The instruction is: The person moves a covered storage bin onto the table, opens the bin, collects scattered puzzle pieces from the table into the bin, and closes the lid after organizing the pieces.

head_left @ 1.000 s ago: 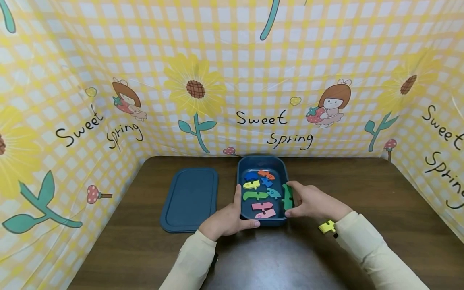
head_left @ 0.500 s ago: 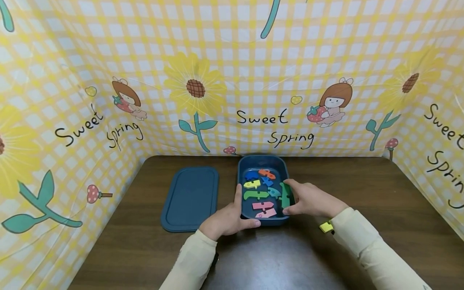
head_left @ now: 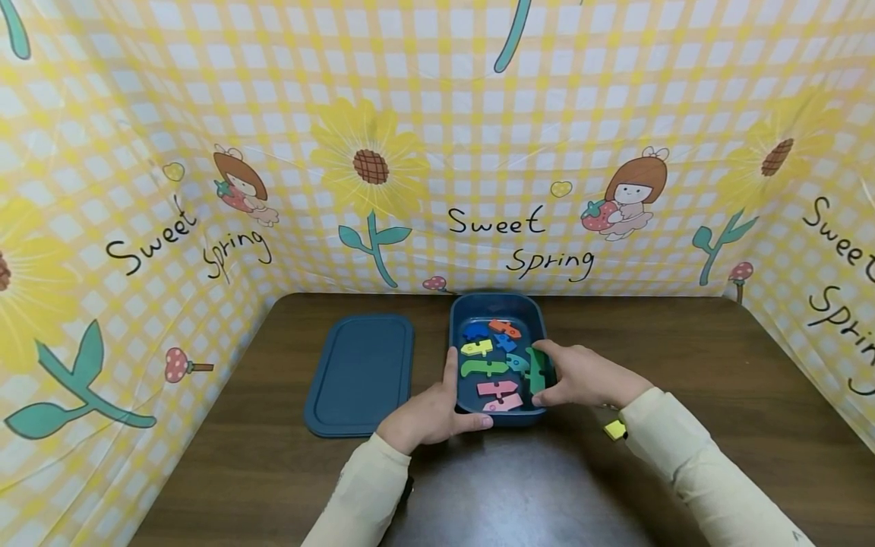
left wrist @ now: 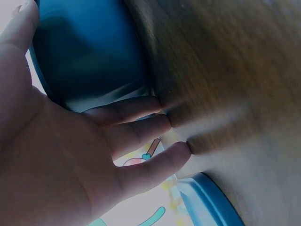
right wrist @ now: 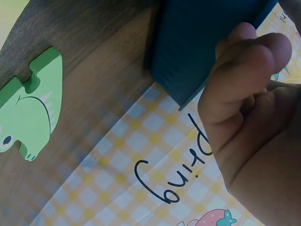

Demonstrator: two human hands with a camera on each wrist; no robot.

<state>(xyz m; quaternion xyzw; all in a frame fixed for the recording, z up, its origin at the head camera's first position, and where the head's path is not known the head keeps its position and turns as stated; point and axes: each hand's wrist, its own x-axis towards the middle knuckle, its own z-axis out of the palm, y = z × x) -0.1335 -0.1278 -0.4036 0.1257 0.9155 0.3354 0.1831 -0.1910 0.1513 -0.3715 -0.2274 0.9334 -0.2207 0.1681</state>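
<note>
My left hand [head_left: 432, 414] rests on the near left corner of a dark blue box [head_left: 519, 418], fingers extended along its outer side and thumb across its front. In the left wrist view, straight fingers lie by the box wall [left wrist: 99, 47]. At the box's right side, my right hand [head_left: 591, 374] pinches a green puzzle piece [head_left: 536, 370] between thumb and fingers, inside the rim. Other puzzle pieces lie in the box: a green one [head_left: 484, 368], a yellow one [head_left: 476, 347], an orange one [head_left: 504, 329], pink ones [head_left: 502, 402], blue ones [head_left: 475, 331] and a teal one [head_left: 516, 362].
A dark blue lid [head_left: 361, 376] lies flat left of the box on the wooden table [head_left: 232, 456]. Beside my right wrist is a yellow piece [head_left: 614, 431]. The right wrist view shows a light green piece [right wrist: 33, 103] on the table. Checkered cloth [head_left: 465, 152] stands behind.
My right hand has moved slightly left, bringing the green puzzle piece from the right rim further into the box. My left hand stays in place at the box.
</note>
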